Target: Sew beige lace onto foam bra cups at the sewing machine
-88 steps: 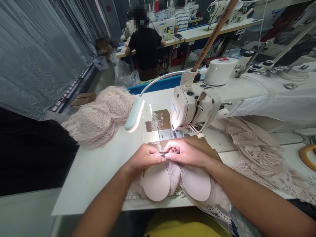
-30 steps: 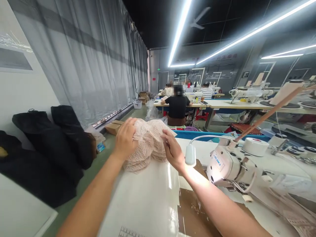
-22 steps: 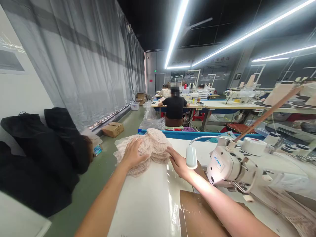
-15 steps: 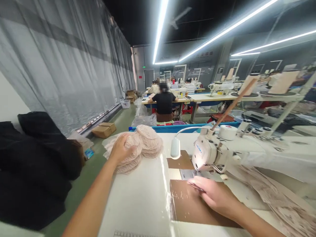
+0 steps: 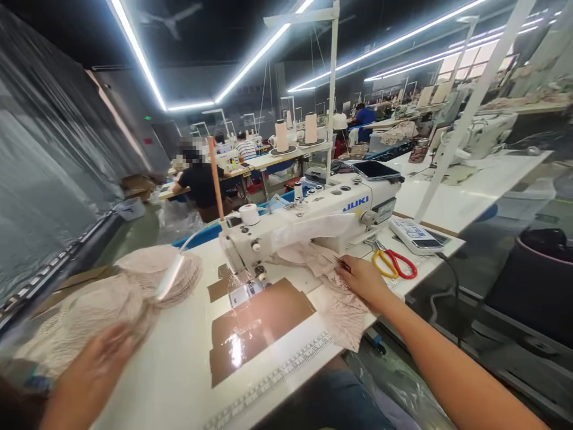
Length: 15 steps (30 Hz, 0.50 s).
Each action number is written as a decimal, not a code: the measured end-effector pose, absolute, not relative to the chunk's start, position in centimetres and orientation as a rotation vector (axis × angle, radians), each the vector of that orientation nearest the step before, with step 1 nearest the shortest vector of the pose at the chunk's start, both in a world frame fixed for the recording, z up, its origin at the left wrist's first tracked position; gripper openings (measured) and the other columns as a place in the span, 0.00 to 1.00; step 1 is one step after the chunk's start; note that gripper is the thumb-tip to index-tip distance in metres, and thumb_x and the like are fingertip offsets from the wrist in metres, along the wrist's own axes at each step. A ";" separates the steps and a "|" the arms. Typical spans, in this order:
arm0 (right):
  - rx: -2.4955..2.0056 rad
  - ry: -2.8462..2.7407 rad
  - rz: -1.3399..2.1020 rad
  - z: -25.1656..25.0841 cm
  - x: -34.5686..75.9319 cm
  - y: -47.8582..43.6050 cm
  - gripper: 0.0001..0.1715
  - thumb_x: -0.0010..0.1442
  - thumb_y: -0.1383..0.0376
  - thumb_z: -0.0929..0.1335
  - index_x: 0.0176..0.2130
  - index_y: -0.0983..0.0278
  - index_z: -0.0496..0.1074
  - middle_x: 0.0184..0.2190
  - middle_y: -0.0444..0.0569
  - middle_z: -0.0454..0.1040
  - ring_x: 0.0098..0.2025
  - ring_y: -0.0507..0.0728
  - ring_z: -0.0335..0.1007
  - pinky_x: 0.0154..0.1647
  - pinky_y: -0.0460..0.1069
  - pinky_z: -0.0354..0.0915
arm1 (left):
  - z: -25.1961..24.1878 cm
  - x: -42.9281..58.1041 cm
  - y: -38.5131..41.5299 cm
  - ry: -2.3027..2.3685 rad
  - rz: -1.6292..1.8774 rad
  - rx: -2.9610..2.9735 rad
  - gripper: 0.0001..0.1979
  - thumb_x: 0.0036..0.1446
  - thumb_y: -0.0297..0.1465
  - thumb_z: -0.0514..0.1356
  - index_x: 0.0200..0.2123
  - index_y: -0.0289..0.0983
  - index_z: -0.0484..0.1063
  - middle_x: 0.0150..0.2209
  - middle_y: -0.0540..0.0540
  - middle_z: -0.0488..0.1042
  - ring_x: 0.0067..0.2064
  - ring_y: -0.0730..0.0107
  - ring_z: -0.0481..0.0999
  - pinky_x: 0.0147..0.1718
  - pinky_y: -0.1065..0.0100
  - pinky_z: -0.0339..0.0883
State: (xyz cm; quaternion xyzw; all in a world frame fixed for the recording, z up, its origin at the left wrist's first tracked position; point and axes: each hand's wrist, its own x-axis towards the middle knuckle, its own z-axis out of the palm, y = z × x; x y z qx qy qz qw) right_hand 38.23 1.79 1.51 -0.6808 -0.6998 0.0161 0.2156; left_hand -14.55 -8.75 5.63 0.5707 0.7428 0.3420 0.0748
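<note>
My left hand, blurred by motion, is at the near edge of the stacks of pale pink lace pieces; its fingers are too smeared to read. My right hand is closed on a small dark pointed tool, mostly hidden in the fingers. That hand is against a loose heap of pale pink fabric, which lies beside the sewing machine and drapes over the table's front edge. Brown sheets lie around the metal needle plate.
Scissors with red and yellow handles lie right of my right hand, near a white control box. A phone rests on the machine. A lamp bends over the lace. A person in black sits ahead.
The view has turned right. My right hand has gone from near the needle to the fabric right of it. My left hand has drawn back toward me from the top of the lace stack.
</note>
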 end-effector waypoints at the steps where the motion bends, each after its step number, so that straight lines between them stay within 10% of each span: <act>1: -1.852 -1.916 0.045 1.7 38.4 1.6 0.11 0.61 0.61 0.61 0.33 0.64 0.68 0.30 0.51 0.75 0.34 0.58 0.71 0.31 0.47 0.58 | 5.5 -12.5 -9.1 2.137 1.032 1.687 0.23 0.50 0.50 0.58 0.46 0.46 0.70 0.50 0.44 0.74 0.54 0.44 0.70 0.54 0.47 0.62; 10: -0.813 -2.137 0.032 1.3 33.6 -3.1 0.05 0.55 0.69 0.62 0.31 0.63 0.68 0.27 0.48 0.73 0.29 0.54 0.67 0.29 0.46 0.59 | 5.2 9.0 -5.5 1.102 0.853 1.314 0.26 0.55 0.48 0.58 0.52 0.38 0.69 0.52 0.38 0.71 0.51 0.57 0.71 0.48 0.60 0.66; 15: -0.708 -2.598 0.033 -1.7 31.5 -5.5 0.06 0.48 0.71 0.63 0.29 0.63 0.69 0.26 0.47 0.73 0.27 0.54 0.64 0.26 0.46 0.56 | 3.4 16.2 -1.7 0.957 0.836 1.073 0.23 0.41 0.37 0.70 0.40 0.31 0.74 0.36 0.41 0.75 0.39 0.62 0.74 0.40 0.64 0.66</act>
